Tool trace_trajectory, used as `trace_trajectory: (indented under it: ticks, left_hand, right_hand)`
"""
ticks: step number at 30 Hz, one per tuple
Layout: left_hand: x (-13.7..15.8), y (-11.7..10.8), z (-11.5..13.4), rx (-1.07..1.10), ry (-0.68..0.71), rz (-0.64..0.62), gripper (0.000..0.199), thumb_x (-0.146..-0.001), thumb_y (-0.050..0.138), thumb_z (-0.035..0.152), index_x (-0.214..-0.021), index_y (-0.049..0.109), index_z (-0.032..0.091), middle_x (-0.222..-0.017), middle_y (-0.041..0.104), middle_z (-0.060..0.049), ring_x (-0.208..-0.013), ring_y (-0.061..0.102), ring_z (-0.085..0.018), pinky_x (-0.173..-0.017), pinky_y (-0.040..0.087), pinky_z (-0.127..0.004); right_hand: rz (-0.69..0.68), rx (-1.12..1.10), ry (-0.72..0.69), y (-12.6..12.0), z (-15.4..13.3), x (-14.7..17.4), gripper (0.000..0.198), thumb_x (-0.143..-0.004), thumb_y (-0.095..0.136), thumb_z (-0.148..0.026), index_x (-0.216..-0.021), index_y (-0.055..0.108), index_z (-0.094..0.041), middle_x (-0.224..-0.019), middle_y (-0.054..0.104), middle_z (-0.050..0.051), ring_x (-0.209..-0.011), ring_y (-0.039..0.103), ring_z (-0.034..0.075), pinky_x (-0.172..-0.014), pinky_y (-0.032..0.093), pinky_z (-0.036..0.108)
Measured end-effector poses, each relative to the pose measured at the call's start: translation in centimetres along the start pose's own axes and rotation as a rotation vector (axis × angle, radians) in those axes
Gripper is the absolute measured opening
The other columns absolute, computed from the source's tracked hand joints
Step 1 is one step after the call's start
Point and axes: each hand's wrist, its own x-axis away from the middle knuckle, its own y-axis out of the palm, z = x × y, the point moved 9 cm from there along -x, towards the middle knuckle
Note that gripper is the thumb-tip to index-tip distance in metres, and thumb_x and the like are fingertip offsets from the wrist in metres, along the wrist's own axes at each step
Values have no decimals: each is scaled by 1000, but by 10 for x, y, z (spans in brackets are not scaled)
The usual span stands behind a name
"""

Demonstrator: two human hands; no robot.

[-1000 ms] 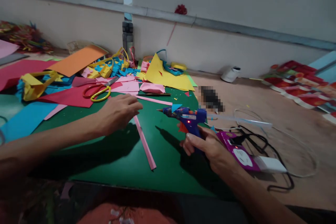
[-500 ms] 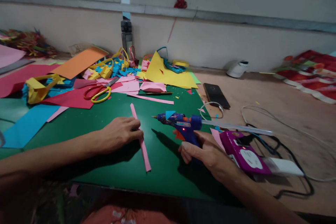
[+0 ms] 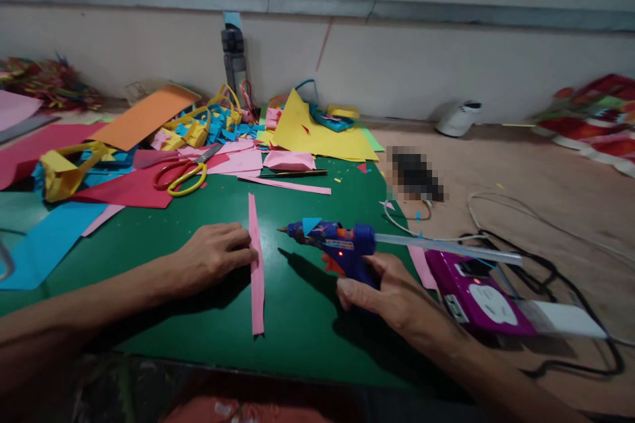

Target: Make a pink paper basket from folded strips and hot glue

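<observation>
Pink paper strip (image 3: 257, 304): narrow, creased, left grip (image 3: 211, 254) pinching its edge
Hot-glue gun (image 3: 342, 242): blue plastic, right grip (image 3: 399, 287) wrapped around
Table (image 3: 307, 337): smooth green, scissors (image 3: 202, 160) beyond

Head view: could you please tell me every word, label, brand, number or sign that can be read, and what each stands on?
No text can be read.
Label on the glue gun: too small and blurred.
Purple power strip: no legible lettering.
Pixelated dark object: any markings are obscured.
</observation>
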Motion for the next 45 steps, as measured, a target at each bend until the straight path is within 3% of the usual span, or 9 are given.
trace_trajectory:
  ticks: [6, 14, 19, 30, 45]
  left_hand:
    - [-5, -7, 3, -82, 44, -62, 28, -93, 31, 13, -91, 59, 18, -95, 58, -9, -77, 51, -17, -62, 39, -27]
    - [-9, 3, 10, -81, 108, -185, 21, -92, 35, 15, -96, 55, 20, -104, 56, -10, -82, 51, -21, -64, 42, -32]
    - [-11, 5, 12, -53, 99, -179, 19, -92, 37, 15, -98, 56, 19, -108, 56, -11, -88, 51, -21, -69, 44, -32]
    - [-9, 8, 10, -27, 88, -125, 18, -92, 39, 15, -95, 57, 18, -110, 59, -10, -96, 51, -22, -72, 44, -32]
    - [-12, 7, 9, -2, 66, -143, 15, -91, 42, 17, -97, 56, 19, -117, 57, -10, -102, 51, -23, -80, 43, -35]
  right_hand:
    - [13, 34, -54, -1, -6, -1, 23, -70, 61, -41, -75, 64, -19, -72, 64, 3, -64, 56, 19, -56, 42, 30]
    - [-29, 43, 53, 6, -13, 2, 26, -76, 54, -34, -93, 62, -16, -83, 66, 5, -62, 58, 16, -57, 46, 28]
    - [11, 161, 64, 0, -20, -3, 19, -76, 54, -31, -87, 62, -18, -74, 63, 1, -62, 57, 15, -57, 44, 26]
    - [-79, 82, 48, 8, -23, -15, 18, -78, 52, -31, -89, 58, -17, -69, 59, -1, -60, 55, 14, -52, 41, 25]
    - [-34, 162, 56, 0, -33, -23, 13, -79, 50, -30, -83, 55, -19, -67, 56, -2, -59, 54, 13, -51, 40, 23]
